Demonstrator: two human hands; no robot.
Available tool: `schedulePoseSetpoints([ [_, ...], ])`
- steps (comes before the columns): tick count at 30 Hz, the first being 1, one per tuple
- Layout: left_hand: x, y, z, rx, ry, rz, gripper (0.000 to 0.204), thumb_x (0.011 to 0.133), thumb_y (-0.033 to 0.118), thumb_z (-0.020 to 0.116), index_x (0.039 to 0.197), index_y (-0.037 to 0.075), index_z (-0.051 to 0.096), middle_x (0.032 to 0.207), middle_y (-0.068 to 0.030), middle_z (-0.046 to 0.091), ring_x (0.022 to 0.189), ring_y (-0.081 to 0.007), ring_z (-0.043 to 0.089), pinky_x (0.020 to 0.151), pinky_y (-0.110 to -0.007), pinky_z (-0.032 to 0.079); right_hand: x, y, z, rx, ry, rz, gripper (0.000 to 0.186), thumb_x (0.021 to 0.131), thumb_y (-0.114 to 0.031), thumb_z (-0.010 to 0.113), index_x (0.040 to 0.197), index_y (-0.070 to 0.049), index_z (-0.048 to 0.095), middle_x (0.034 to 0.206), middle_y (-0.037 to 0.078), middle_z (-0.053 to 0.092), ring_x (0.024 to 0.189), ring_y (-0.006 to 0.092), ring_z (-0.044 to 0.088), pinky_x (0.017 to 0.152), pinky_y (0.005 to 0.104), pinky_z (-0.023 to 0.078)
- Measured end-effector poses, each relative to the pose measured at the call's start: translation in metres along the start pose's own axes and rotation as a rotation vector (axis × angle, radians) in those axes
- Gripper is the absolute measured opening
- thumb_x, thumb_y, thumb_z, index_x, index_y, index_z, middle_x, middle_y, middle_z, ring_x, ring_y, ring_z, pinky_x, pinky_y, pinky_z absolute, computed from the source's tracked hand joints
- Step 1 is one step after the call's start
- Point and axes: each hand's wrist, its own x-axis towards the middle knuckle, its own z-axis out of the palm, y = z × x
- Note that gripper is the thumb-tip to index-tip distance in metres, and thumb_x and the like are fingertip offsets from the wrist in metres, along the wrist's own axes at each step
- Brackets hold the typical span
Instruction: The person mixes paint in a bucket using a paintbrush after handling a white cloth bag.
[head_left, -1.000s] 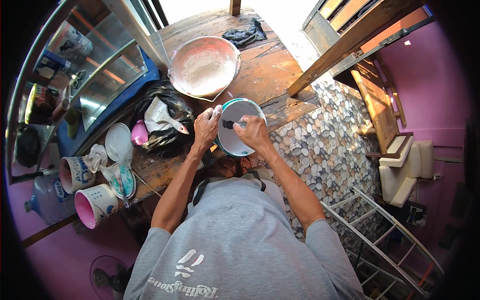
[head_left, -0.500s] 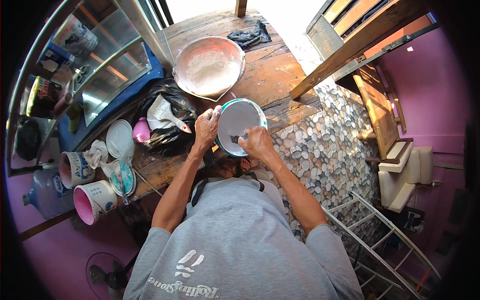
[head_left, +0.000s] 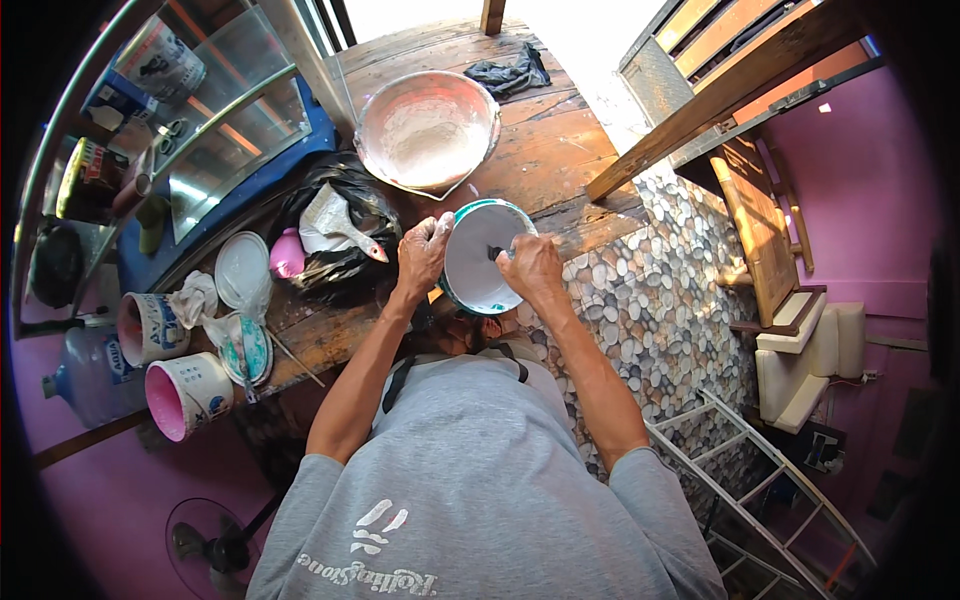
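A white bucket with a teal rim (head_left: 487,204) is tilted in front of me, its inside coated grey-white. My left hand (head_left: 424,252), dusted with white, is closed on the bucket's left rim. Inside the opening, my right hand (head_left: 532,266) is closed around a small dark tool (head_left: 495,253); only a short black piece shows, so its kind is hidden. Just beyond stands a wide basin (head_left: 375,130) with a wire handle, holding white powder or paste (head_left: 425,135). Left of my left hand, a paintbrush (head_left: 362,240) lies on a black plastic bag (head_left: 315,275).
Tubs (head_left: 190,395) and lids (head_left: 242,270) crowd the wooden tabletop (head_left: 545,130) at left, beside a glass case (head_left: 235,125). A wooden post (head_left: 690,120) slants at right above the pebble-patterned floor (head_left: 660,290). A metal ladder (head_left: 760,480) lies lower right.
Within the bucket, my right hand and the dark tool have shifted up and to the right. My left hand keeps its hold on the rim. The whole view has shifted slightly.
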Motion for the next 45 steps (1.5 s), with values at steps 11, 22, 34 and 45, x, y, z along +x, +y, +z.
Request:
schedulePoseSetpoints([
  [11, -0.007, 0.02, 0.001, 0.057, -0.029, 0.014, 0.047, 0.093, 0.039, 0.055, 0.066, 0.002, 0.046, 0.06, 0.0015, 0.04, 0.061, -0.0069, 0.035, 0.052, -0.027, 0.034, 0.004, -0.022, 0.0, 0.229, 0.022, -0.135, 0.028, 0.071, -0.024, 0.065, 0.073, 0.004, 0.064, 0.072, 0.026, 0.062, 0.072, 0.041, 0.063, 0.069, 0.044, 0.053],
  [22, -0.005, 0.003, -0.003, 0.1, 0.003, 0.004, 0.051, 0.091, 0.046, 0.054, 0.071, -0.001, 0.055, 0.058, -0.0093, 0.051, 0.056, -0.0132, 0.043, 0.054, -0.035, 0.04, -0.021, 0.011, -0.004, -0.021, -0.065, -0.052, 0.027, 0.072, -0.024, 0.066, 0.076, 0.002, 0.066, 0.075, 0.025, 0.064, 0.075, 0.0394, 0.065, 0.072, 0.0451, 0.053],
  [34, -0.008, -0.011, -0.007, -0.041, -0.01, -0.014, 0.051, 0.092, 0.045, 0.055, 0.069, 0.0, 0.053, 0.057, -0.0072, 0.049, 0.058, -0.0113, 0.042, 0.053, -0.033, 0.039, 0.007, -0.015, -0.01, 0.082, 0.066, -0.183, 0.022, 0.077, -0.021, 0.062, 0.073, 0.001, 0.064, 0.072, 0.022, 0.064, 0.071, 0.039, 0.064, 0.066, 0.0448, 0.053],
  [45, -0.01, -0.009, -0.005, 0.01, 0.011, -0.036, 0.047, 0.092, 0.043, 0.055, 0.072, -0.001, 0.056, 0.06, -0.0091, 0.052, 0.058, -0.012, 0.045, 0.055, -0.033, 0.041, -0.021, 0.014, 0.004, 0.1, -0.146, -0.074, 0.033, 0.07, -0.026, 0.064, 0.079, 0.006, 0.066, 0.077, 0.028, 0.063, 0.075, 0.0428, 0.063, 0.073, 0.045, 0.053],
])
